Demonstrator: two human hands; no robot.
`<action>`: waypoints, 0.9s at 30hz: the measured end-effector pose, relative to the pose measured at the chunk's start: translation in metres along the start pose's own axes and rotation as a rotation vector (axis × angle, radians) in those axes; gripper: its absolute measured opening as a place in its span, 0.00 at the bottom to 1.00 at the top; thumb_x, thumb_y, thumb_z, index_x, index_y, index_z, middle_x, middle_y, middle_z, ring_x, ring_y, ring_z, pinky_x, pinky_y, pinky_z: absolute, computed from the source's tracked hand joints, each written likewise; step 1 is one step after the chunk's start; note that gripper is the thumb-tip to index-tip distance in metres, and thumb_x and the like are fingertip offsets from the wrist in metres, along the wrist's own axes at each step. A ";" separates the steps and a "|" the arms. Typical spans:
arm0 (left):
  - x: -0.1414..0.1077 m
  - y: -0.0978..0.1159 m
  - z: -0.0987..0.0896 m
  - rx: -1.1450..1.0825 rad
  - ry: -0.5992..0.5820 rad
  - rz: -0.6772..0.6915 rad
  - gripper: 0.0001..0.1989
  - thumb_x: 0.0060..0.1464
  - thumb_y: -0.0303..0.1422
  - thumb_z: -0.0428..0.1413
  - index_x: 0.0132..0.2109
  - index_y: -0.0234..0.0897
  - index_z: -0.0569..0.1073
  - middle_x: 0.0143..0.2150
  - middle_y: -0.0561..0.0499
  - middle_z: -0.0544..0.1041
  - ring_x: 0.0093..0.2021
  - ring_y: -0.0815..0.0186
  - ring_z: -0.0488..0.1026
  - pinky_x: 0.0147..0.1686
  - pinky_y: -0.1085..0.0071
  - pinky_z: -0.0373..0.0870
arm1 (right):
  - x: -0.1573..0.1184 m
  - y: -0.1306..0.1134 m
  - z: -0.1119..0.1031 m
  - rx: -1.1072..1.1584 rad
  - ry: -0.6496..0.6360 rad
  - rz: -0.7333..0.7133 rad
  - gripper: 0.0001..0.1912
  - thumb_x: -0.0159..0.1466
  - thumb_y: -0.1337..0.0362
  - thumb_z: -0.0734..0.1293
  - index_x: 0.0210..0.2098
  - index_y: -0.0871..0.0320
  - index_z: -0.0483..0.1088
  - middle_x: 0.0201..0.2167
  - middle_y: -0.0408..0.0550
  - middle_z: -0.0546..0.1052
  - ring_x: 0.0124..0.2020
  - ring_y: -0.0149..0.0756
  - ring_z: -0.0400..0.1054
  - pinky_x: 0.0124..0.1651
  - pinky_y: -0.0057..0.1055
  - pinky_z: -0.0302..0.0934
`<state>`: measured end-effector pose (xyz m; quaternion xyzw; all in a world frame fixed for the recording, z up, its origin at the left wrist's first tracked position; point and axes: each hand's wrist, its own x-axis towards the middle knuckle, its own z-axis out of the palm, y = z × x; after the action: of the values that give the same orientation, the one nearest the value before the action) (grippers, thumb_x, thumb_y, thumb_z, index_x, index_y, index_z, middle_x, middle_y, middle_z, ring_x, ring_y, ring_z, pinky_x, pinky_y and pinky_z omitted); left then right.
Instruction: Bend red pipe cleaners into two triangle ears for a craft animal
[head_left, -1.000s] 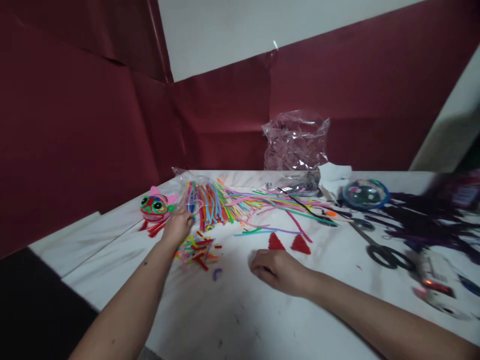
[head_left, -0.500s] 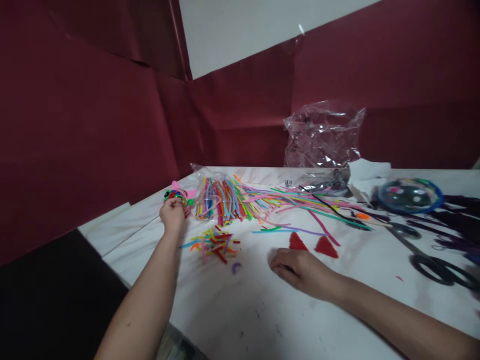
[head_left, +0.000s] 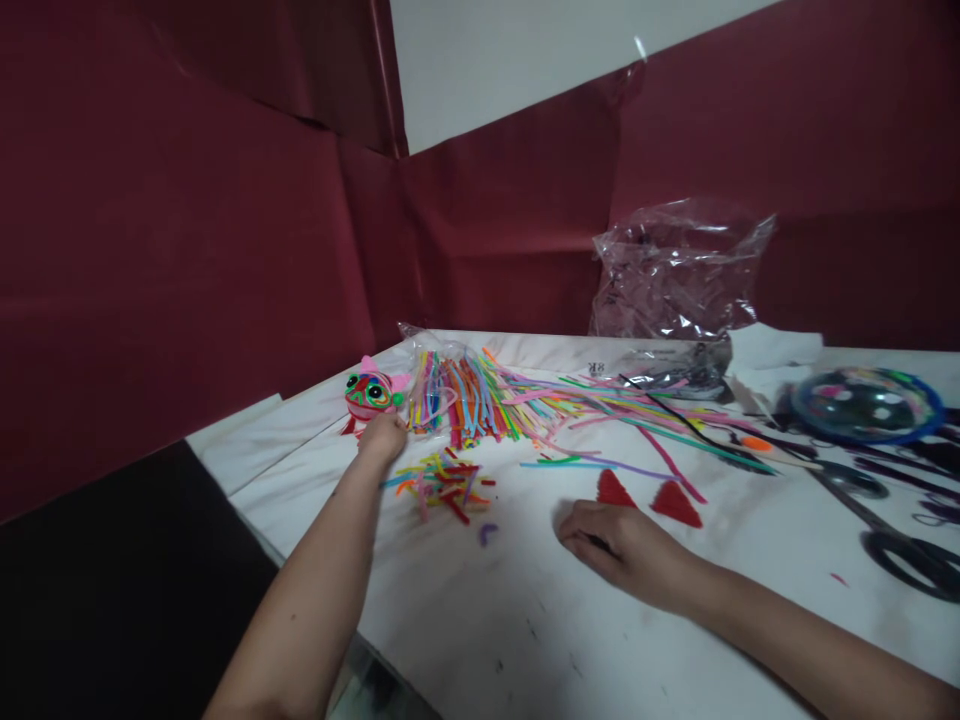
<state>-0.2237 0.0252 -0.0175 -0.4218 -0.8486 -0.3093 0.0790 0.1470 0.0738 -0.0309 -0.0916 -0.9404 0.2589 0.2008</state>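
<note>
My left hand (head_left: 384, 438) is at the left of the table, just in front of a colourful pink-eared figure (head_left: 369, 392) with round eyes. Its fingers point toward the bag of pipe cleaners (head_left: 450, 395); what they hold, if anything, is hidden. Curled on the white table, my right hand (head_left: 611, 540) lies beside two red fuzzy triangles (head_left: 676, 503) (head_left: 615, 488), its fingers bent inward. Short cut pipe cleaner pieces (head_left: 450, 485) lie in a pile between the hands, with a bent purple piece (head_left: 487, 533) nearby.
Long loose pipe cleaners (head_left: 600, 395) spread across the table's back. Black-handled scissors (head_left: 911, 560) lie at the right, near a round clear container (head_left: 866, 403). A crumpled plastic bag (head_left: 679, 275) stands against the dark red backing.
My left hand has come off the front of the figure, toward the bagged pipe cleaners, uncovering the figure's face. My right hand stays by the triangles. The view has shifted slightly.
</note>
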 end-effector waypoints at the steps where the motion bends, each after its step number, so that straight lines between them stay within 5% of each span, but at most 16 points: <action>1: 0.000 0.001 -0.001 0.014 -0.020 -0.019 0.14 0.56 0.34 0.51 0.49 0.36 0.67 0.48 0.46 0.69 0.43 0.63 0.70 0.40 0.61 0.70 | 0.000 0.000 0.000 0.002 0.000 -0.001 0.10 0.63 0.67 0.57 0.30 0.58 0.68 0.29 0.46 0.73 0.29 0.30 0.67 0.32 0.24 0.59; 7: -0.002 0.017 -0.004 0.056 -0.040 0.027 0.13 0.56 0.35 0.50 0.46 0.34 0.68 0.44 0.47 0.71 0.40 0.64 0.71 0.39 0.62 0.70 | -0.001 -0.001 -0.001 0.005 0.003 -0.002 0.10 0.63 0.67 0.57 0.31 0.58 0.69 0.30 0.47 0.73 0.29 0.30 0.68 0.32 0.24 0.59; 16: -0.013 0.041 0.000 0.086 -0.063 0.216 0.15 0.50 0.41 0.50 0.25 0.35 0.73 0.23 0.51 0.73 0.27 0.65 0.70 0.26 0.71 0.61 | 0.000 0.000 -0.001 0.008 0.007 -0.001 0.10 0.63 0.68 0.57 0.30 0.58 0.68 0.30 0.46 0.72 0.30 0.30 0.67 0.33 0.24 0.59; 21: -0.015 0.049 0.003 0.191 -0.083 0.254 0.09 0.50 0.31 0.51 0.26 0.34 0.74 0.30 0.45 0.76 0.38 0.59 0.71 0.38 0.67 0.63 | 0.000 0.001 0.000 0.002 0.005 -0.006 0.10 0.63 0.68 0.56 0.31 0.58 0.68 0.30 0.47 0.72 0.29 0.30 0.67 0.32 0.24 0.59; 27: -0.018 0.055 0.009 0.277 -0.224 0.248 0.13 0.56 0.35 0.51 0.46 0.33 0.68 0.46 0.46 0.71 0.42 0.63 0.70 0.42 0.59 0.68 | -0.001 -0.002 -0.001 -0.001 -0.001 0.006 0.09 0.62 0.68 0.57 0.30 0.59 0.68 0.29 0.47 0.72 0.28 0.29 0.66 0.31 0.23 0.58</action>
<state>-0.1687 0.0431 -0.0062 -0.5398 -0.8281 -0.1287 0.0790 0.1480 0.0729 -0.0292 -0.0945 -0.9403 0.2591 0.1996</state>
